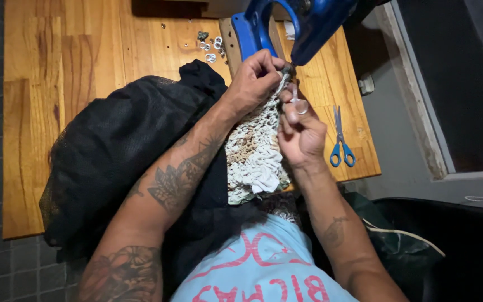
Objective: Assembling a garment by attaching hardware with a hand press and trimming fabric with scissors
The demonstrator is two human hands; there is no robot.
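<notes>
Left hand [254, 78] pinches the top of the ruffled cream fabric [252, 151] under the blue press [286, 25] at the surface's far edge, right hand [300, 131] grips a small metal ring [301, 106] beside it, blue scissors [340, 140] near the right edge.

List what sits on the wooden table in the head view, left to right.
Black mesh fabric → left hand → crocheted cream-and-tan piece → right hand, a metal ring at its fingertips → blue-handled scissors. The blue press overlaps the hands, so it is left out.
</notes>
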